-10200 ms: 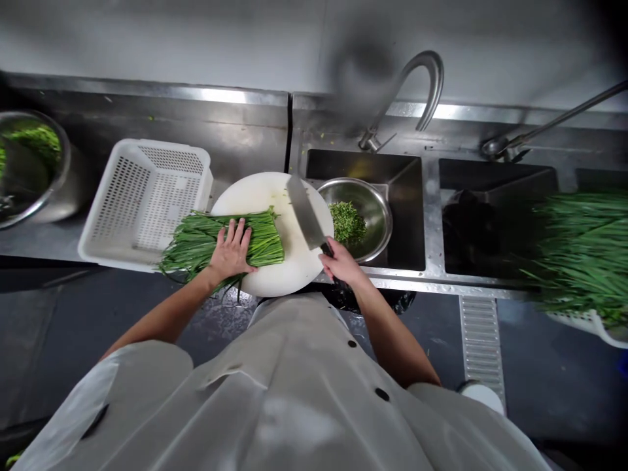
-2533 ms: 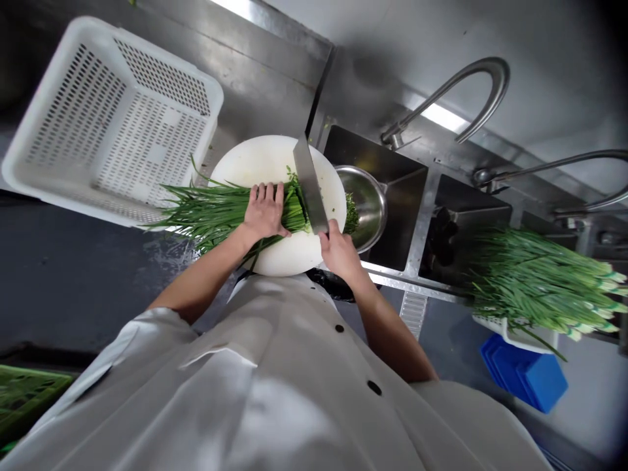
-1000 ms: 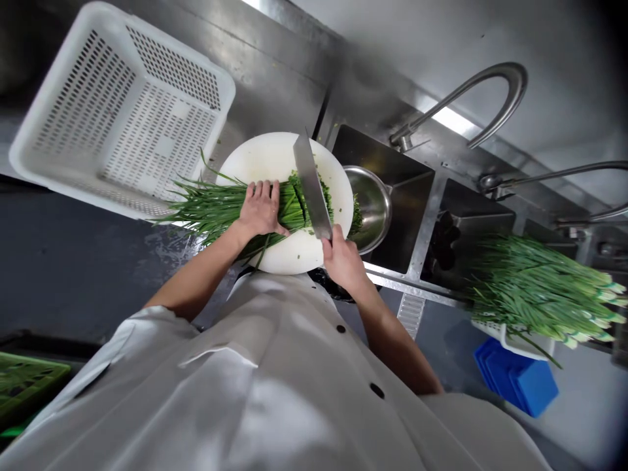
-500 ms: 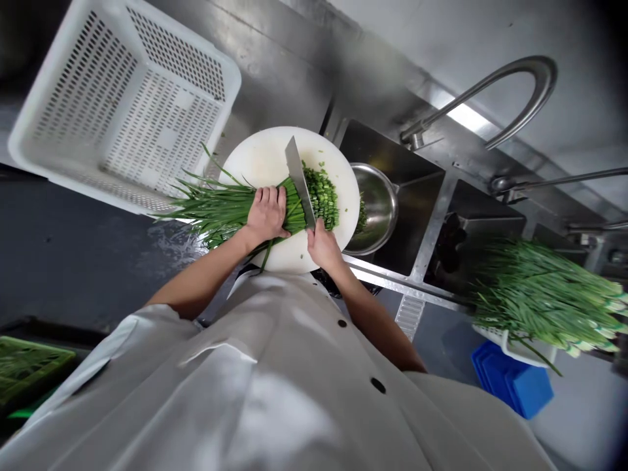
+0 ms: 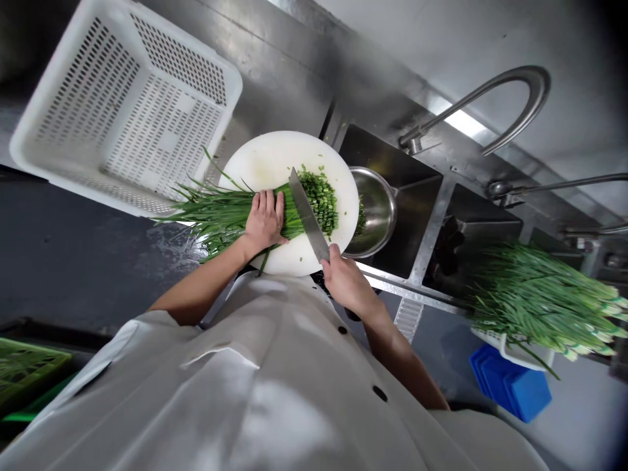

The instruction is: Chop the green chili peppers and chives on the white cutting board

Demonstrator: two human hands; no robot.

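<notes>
On a round white cutting board [image 5: 265, 157] lies a bundle of long green stalks [image 5: 220, 212], its leafy ends hanging past the board's left edge. My left hand [image 5: 263, 221] presses down on the bundle, fingers bent over it and thumb toward me. My right hand [image 5: 346, 281] is closed round the handle of a knife [image 5: 308, 216]. The blade slants across the right end of the stalks, its tip pointing up and left. Chopped green pieces [image 5: 321, 199] are heaped just right of the blade.
A white perforated basket [image 5: 167, 118] stands at upper left. Beside the board, a metal bowl [image 5: 380, 212] sits in a sink, under a curved faucet [image 5: 537, 98]. More green stalks [image 5: 540, 294] lie in a white basket at right, above blue containers [image 5: 513, 386].
My right hand has moved right and toward me, drawing the knife back with it, and the blade is more slanted. My left hand stays on the bundle, shifted very slightly.
</notes>
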